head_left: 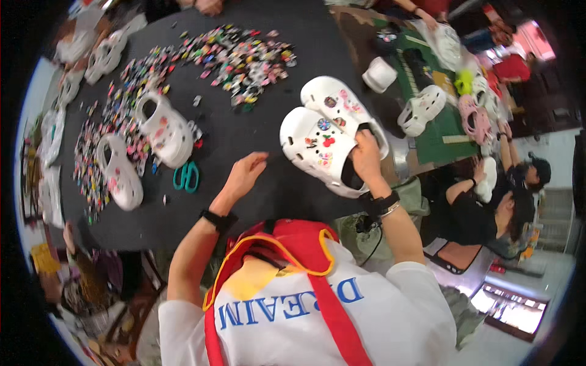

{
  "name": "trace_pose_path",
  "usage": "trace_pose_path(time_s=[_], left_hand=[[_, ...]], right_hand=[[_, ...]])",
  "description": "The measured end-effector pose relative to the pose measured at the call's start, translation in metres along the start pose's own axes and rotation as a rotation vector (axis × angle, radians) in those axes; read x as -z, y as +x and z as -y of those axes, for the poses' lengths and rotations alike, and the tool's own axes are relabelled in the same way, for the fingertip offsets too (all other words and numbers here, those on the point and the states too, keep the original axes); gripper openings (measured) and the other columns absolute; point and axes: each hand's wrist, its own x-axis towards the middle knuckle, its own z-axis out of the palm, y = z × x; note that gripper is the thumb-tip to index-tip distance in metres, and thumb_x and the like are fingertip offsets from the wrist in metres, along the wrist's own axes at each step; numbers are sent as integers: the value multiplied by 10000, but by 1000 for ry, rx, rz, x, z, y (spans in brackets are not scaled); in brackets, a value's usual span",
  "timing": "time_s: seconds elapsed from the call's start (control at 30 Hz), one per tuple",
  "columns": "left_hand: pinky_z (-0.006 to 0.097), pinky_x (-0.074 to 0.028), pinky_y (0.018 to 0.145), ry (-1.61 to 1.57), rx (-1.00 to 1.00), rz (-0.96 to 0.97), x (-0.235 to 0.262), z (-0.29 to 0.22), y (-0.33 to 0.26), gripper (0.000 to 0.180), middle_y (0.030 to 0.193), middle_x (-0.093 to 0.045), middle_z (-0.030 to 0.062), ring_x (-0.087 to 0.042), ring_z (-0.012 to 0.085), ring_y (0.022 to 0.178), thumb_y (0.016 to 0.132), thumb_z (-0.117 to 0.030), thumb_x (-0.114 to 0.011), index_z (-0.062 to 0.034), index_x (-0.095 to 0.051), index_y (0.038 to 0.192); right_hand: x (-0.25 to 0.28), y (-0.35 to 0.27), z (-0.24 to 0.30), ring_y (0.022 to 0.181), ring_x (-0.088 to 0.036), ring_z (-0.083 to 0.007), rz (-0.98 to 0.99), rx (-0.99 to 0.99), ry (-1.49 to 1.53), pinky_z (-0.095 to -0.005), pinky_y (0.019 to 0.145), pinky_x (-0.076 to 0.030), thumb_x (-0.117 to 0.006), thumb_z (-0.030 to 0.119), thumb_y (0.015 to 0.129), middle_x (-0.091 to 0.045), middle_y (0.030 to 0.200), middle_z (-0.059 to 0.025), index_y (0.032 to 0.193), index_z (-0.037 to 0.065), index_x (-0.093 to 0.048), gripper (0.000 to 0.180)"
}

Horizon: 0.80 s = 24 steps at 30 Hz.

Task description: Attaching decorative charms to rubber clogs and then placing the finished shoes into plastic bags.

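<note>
My right hand (368, 157) grips a pair of white foam clogs at their openings, over the right side of the black table (268, 131). The near clog (314, 143) carries shoe charms, red cherries among them. Charms also dot the far clog (334, 97), partly hidden behind it. Left of the pair, apart from it, my left hand (245, 175) is closed with its fingers together. Whatever it may hold is hidden. Scissors with teal handles (186, 177) lie to its left, beside two more decorated white clogs, one upper (168, 134) and one lower (121, 177).
Loose colourful charms (244, 64) spread in heaps across the far and left table. White clogs (107, 58) and plastic bags (52, 131) line the left edge. At right, a green mat (448, 116) bears a white clog (422, 110) and a pink clog (475, 119). Other people work nearby.
</note>
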Motion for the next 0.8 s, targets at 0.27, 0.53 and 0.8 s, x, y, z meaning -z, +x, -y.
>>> trace_pose_path(time_s=[0.27,0.53,0.8], left_hand=[[245,-439,667,-36,181,41,9,29,-15,258,764,-582,48,-541,114,714,837,-99,-520,19,-558,1064],[234,-440,634,-26,322,94,1,38,-17,249,775,-577,27,-534,102,698,822,-70,-513,20,-566,1048],[251,-444,635,42,361,110,-2,59,-14,273,781,-587,45,-544,118,702,817,-111,-522,25,-568,1049]], right_hand=[[0,-20,-58,842,-531,-281,29,-600,650,-347,731,-412,-442,20,758,-552,921,-123,952,15,-565,229],[48,-52,-116,900,-561,-172,-548,-790,1232,-305,792,-446,-351,-53,782,-586,1008,-61,1135,-3,-494,383],[80,-81,-200,936,-541,-252,-834,-996,1153,-404,778,-470,-449,93,841,-523,1078,-92,1172,59,-440,333]])
